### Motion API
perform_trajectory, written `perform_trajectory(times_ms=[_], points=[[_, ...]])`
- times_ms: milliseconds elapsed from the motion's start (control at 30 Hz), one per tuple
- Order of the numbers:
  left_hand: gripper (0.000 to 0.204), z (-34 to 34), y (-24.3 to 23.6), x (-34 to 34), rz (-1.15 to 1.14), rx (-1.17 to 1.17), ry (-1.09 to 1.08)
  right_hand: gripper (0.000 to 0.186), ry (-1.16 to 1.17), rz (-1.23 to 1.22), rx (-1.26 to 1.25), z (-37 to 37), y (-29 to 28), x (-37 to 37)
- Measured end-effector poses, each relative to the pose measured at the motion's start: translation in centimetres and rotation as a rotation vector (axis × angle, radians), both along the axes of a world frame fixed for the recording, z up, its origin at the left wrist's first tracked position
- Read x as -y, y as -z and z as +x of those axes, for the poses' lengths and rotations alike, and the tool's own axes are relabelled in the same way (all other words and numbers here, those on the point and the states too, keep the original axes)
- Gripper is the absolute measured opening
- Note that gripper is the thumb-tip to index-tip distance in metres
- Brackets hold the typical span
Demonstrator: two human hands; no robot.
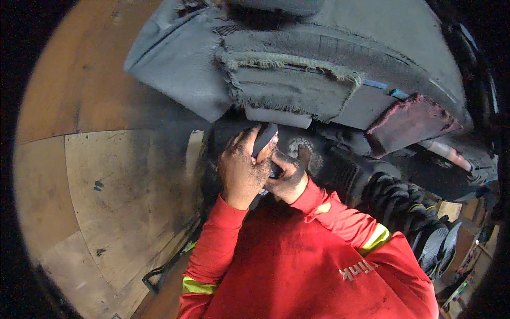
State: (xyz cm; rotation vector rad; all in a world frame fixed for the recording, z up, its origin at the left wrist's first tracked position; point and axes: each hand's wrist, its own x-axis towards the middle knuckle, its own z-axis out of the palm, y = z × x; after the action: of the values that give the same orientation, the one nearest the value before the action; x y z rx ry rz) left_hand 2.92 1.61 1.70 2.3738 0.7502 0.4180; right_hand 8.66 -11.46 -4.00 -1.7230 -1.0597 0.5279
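Both my hands are closed round a dark shoe sole, just below the front of a dusty grey machine. The rounded end of the sole stands up between my fingers; my hands hide much of the rest. My left hand wraps it from the left, thumb along its side. Lower and to the right, my right hand grips it with bent fingers. Black dust smears both hands. A frayed grey cloth flap and a pale strip hang from the machine right above them.
A reddish frayed cloth hangs at the machine's right. Several dark soles stand in a row to my right, with grey soles at its near end. Stained wooden boards lie on the left, beside a dark handle-like loop.
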Motion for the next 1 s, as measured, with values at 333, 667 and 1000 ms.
perform_trajectory(times_ms=[333,667,1000], points=[[0.035,2.7,3.0,1.2,-0.330,0.166,-0.111,0.086,-0.076,-0.170,0.060,4.5,1.3,1.2],[0.036,-0.2,2.5,2.9,-0.745,0.441,-0.092,0.089,-0.113,-0.059,0.387,3.7,-1.7,2.5],[0.036,0.9,1.5,1.0,-0.329,0.129,0.039,0.089,-0.092,-0.090,0.048,3.0,-0.1,0.9]])
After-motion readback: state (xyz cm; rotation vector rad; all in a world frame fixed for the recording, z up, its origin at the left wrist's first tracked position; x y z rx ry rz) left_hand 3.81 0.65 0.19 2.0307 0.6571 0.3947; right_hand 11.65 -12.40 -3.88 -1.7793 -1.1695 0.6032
